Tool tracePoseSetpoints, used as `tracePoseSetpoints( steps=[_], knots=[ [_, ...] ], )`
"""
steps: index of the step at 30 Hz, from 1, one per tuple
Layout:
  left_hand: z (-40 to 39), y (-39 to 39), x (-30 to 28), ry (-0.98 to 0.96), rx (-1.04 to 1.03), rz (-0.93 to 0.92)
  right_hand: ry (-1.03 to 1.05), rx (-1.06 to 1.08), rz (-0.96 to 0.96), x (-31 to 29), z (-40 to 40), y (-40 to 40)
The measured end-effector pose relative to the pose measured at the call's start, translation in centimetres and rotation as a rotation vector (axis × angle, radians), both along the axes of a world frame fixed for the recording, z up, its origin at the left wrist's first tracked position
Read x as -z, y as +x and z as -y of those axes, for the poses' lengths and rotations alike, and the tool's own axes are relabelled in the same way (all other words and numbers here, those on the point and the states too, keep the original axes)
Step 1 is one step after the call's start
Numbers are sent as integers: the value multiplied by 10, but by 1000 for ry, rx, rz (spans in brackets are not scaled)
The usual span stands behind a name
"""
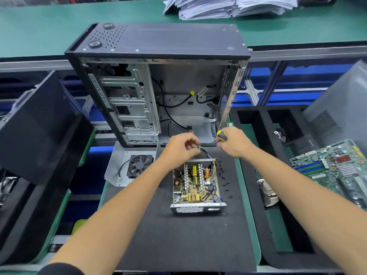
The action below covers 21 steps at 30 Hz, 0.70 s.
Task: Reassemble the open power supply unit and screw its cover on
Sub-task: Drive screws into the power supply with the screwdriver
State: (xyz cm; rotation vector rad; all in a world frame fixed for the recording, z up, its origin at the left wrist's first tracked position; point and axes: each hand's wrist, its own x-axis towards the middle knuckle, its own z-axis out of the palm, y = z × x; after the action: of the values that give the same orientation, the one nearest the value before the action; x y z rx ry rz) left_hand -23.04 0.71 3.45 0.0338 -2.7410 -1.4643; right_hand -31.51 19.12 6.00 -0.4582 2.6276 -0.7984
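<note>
The PSU (196, 185) lies open on the black mat (178, 235) of the worktop, its circuit board bare and its vented end wall toward the person. Behind the PSU, a bundle of wires (205, 152) rises from its far edge. The left hand (181, 148) is above that far edge, fingers curled, its grip pinching the wires at their upper end. The right hand (235, 142), behind and right of the PSU, has its grip clenched around a screwdriver (222, 135) with a yellow and black handle; the tool's tip is hidden. Just right of the PSU, small black screws (224, 179) lie scattered on the mat. Left of the PSU, the cover (119, 165) lies with a fan (140, 165) mounted in it, fan side up. Behind the PSU stands an open PC case (158, 86), its interior facing the person, with loose black cables inside. Well to the right of the PSU, a motherboard (333, 169) rests at the edge of a black foam tray (258, 120). Far behind the PSU, beyond the case, paper stacks (228, 6) sit on a green surface.
</note>
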Motion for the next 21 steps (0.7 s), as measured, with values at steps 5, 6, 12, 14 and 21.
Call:
tracePoseSetpoints(
  steps=[5, 6, 12, 14, 21],
  knots=[
    [-10, -1, -23, 159, -35, -120, -264, -47, 11, -44, 25, 16],
    [-9, 1, -25, 178, -63, -161, -284, -48, 19, -47, 29, 20],
    [5, 13, -27, 190, -123, -192, -448, 56, 256, -45, 44, 32],
    [7, 17, -27, 214, -155, -184, -462, 72, 286, -45, 49, 35],
    [20, 33, -34, 381, -208, -146, -521, 12, 339, -48, 61, 43]
  ],
)
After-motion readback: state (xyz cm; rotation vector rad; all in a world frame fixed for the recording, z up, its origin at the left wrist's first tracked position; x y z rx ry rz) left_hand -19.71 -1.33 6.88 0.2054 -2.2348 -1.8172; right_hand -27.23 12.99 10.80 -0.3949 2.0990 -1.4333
